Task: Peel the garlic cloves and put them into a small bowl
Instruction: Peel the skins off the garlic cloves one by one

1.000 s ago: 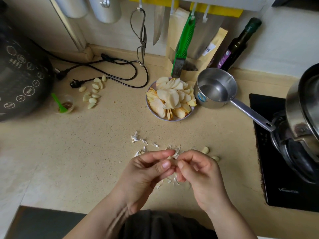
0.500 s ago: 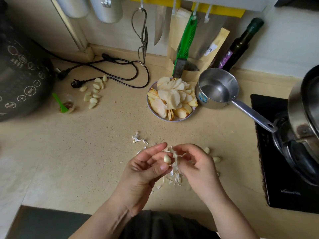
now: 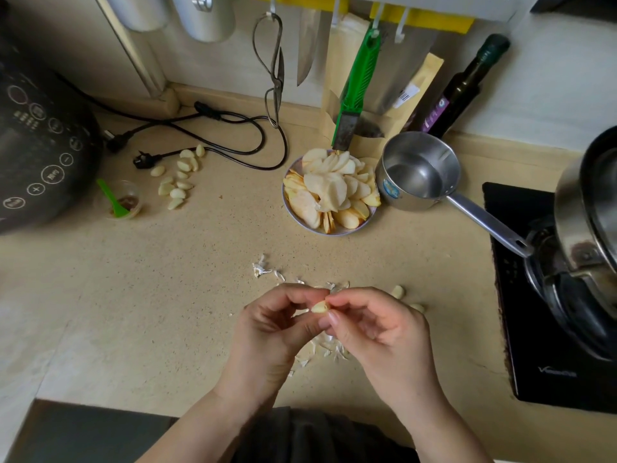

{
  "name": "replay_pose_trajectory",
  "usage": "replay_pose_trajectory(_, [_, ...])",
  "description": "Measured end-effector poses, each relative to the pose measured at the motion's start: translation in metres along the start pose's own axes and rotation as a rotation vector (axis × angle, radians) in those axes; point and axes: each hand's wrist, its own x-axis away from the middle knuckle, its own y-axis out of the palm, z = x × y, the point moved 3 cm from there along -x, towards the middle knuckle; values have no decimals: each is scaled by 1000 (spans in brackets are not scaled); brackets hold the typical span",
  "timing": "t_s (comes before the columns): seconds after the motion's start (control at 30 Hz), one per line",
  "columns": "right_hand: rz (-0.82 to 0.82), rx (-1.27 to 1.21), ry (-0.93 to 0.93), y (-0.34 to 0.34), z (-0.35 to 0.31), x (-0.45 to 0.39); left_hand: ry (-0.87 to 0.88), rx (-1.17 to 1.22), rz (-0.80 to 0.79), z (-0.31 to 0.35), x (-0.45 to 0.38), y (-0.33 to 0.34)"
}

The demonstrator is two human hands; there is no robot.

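Note:
A pale garlic clove [image 3: 320, 307] is held above the beige counter between both hands. My left hand [image 3: 270, 332] pinches it from the left and my right hand [image 3: 377, 332] pinches its right end with thumb and forefinger. Papery garlic skins [image 3: 320, 352] lie under and behind the hands. Two cloves [image 3: 398, 291] lie just right of my right hand. A group of several peeled cloves [image 3: 177, 182] lies at the back left. A small clear bowl [image 3: 132, 195] with a green spoon stands beside that group.
A plate of sliced fruit [image 3: 329, 192] stands behind the hands, with a steel saucepan [image 3: 417, 172] to its right. A black cooker [image 3: 40, 155] is at left, a cooktop with a pot [image 3: 587, 235] at right. Cables [image 3: 213, 125], scissors, knives and a bottle line the back wall.
The hands have come back together on the clove. The strip of skin seen hanging from my right hand half a second ago is gone from the fingers.

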Motion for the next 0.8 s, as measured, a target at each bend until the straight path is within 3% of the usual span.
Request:
replay_pose_trajectory(0.23, [62, -31, -53, 1, 1, 3, -90, 66, 35, -1, 2, -2])
replay_pose_trajectory(0.33, [100, 104, -105, -1, 0, 4, -97, 118, 106, -2, 4, -2])
replay_pose_trajectory(0.57, [67, 535, -314, -1, -11, 1, 68, -161, 149, 5, 2, -4])
replay_pose_trajectory(0.8, [54, 668, -402, 1, -14, -2, 176, -334, 137, 9, 2, -5])
